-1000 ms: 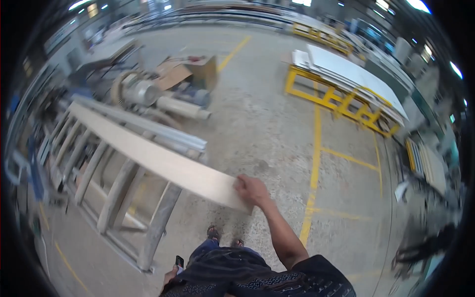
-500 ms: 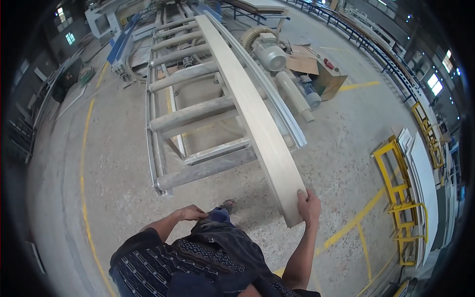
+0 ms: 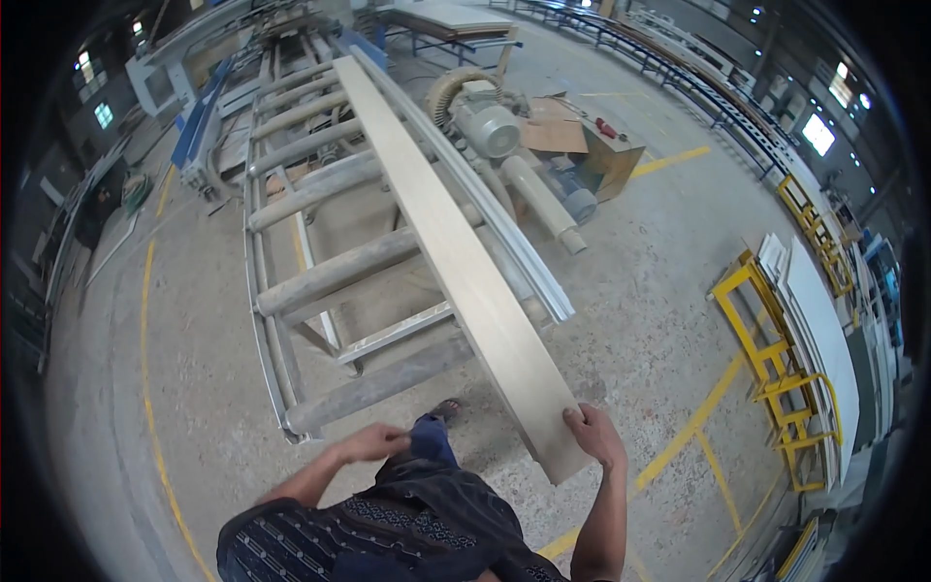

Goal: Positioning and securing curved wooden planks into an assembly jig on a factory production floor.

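The right hand (image 3: pixel 593 434) grips the near end of a long pale board (image 3: pixel 456 252), fingers curled over its right edge. The board lies lengthwise along the right side of a roller conveyor (image 3: pixel 320 276), its near end jutting past the last roller toward the person. The left hand (image 3: pixel 373 441) hangs free by the waist, fingers loosely bent, holding nothing. Right of the conveyor stand a motor (image 3: pixel 490 126) and a brown box (image 3: pixel 572 145). A yellow rack (image 3: pixel 776 359) of white panels stands well apart on the concrete floor (image 3: pixel 659 252).
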The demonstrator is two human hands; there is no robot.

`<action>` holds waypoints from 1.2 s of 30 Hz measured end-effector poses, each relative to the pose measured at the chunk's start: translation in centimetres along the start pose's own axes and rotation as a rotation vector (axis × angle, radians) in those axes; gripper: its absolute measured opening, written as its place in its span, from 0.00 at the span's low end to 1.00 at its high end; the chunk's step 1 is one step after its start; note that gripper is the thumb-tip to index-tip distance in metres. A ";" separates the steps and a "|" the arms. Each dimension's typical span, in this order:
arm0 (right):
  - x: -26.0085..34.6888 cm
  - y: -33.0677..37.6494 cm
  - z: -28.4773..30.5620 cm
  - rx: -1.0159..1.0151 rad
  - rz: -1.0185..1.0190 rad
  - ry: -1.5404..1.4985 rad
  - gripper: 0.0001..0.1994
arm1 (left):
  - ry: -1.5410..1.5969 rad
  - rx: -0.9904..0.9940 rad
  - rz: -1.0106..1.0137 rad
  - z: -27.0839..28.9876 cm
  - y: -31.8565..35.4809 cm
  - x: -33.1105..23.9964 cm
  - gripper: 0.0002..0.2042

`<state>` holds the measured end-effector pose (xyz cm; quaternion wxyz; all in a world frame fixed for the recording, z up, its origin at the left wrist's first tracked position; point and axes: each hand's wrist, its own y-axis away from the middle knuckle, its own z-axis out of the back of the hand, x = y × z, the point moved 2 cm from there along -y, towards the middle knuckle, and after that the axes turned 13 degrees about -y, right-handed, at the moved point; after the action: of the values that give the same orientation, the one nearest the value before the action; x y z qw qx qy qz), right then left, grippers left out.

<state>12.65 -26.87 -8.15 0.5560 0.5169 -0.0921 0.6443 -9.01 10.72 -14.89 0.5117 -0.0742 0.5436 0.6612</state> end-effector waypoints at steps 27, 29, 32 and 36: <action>4.7 -9.1 0.9 0.420 -0.154 -0.491 0.28 | 0.548 -0.835 0.006 32.3 -17.2 -4.2 0.18; 5.5 -11.1 -0.2 0.421 -0.181 -0.485 0.29 | 0.564 -0.837 0.030 33.9 -18.7 -5.1 0.28; 4.6 -10.9 -1.2 0.402 -0.205 -0.466 0.30 | 0.839 -0.733 0.058 37.6 -25.3 -2.5 0.35; 3.9 -7.9 -0.8 0.302 -0.368 -0.347 0.33 | 1.183 -0.555 -0.089 41.9 -30.4 -5.4 0.37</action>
<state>19.22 -20.95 -9.11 0.5563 0.7043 0.0063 0.4410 35.70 37.27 -14.17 0.1148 -0.5770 0.5389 0.6028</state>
